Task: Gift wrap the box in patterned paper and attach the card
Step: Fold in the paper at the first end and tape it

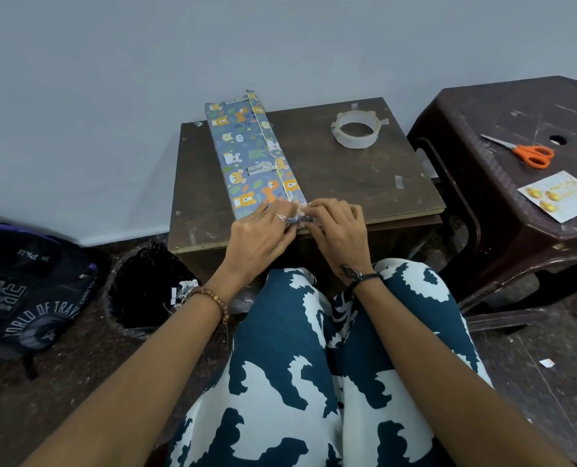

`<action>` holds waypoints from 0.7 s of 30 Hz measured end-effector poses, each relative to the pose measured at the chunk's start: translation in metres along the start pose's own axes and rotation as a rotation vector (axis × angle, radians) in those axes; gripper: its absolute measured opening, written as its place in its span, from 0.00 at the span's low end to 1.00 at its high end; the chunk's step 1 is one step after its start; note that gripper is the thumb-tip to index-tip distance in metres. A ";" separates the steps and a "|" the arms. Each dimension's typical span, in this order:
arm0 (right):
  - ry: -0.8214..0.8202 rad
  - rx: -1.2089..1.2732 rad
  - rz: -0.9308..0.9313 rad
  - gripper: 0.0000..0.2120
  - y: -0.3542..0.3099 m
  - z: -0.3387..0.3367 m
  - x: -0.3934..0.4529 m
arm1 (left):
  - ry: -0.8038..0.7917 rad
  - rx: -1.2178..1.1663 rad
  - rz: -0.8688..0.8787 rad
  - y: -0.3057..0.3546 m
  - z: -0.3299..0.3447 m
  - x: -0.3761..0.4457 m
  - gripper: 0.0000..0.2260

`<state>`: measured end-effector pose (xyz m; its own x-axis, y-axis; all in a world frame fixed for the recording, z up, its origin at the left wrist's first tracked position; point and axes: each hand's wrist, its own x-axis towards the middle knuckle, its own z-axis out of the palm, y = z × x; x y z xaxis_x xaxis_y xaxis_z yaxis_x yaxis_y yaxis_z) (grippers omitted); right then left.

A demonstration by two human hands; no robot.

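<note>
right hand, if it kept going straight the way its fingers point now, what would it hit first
The right hand points left toward the near end of the wrapped box, so it would most likely meet the left hand fingertips there; depth is unclear.

The wrapped box lies lengthwise on the left part of the small table, tape roll to its right. Both hands meet at the box's near end. Scissors and card lie on the stool right of the table, scissors behind card.

backpack lay on floor, left | black-lined bin just beside it | brown plastic stool — right of table
</note>
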<state>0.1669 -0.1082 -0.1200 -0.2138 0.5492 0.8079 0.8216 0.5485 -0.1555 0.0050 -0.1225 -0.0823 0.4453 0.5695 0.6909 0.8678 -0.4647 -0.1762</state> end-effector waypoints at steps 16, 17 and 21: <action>-0.222 0.057 0.404 0.09 0.036 -0.004 0.052 | -0.086 -0.204 -0.181 0.006 -0.004 0.007 0.06; -0.256 0.035 0.442 0.09 0.044 0.000 0.061 | -0.084 -0.214 -0.177 0.006 -0.002 0.007 0.06; -0.437 -0.134 0.603 0.15 0.071 0.016 0.096 | -0.072 -0.216 -0.183 0.006 -0.001 0.007 0.05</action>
<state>0.1961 -0.0067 -0.0630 0.1255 0.9452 0.3013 0.9139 0.0079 -0.4058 0.0127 -0.1225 -0.0778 0.3068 0.7006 0.6443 0.8717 -0.4787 0.1054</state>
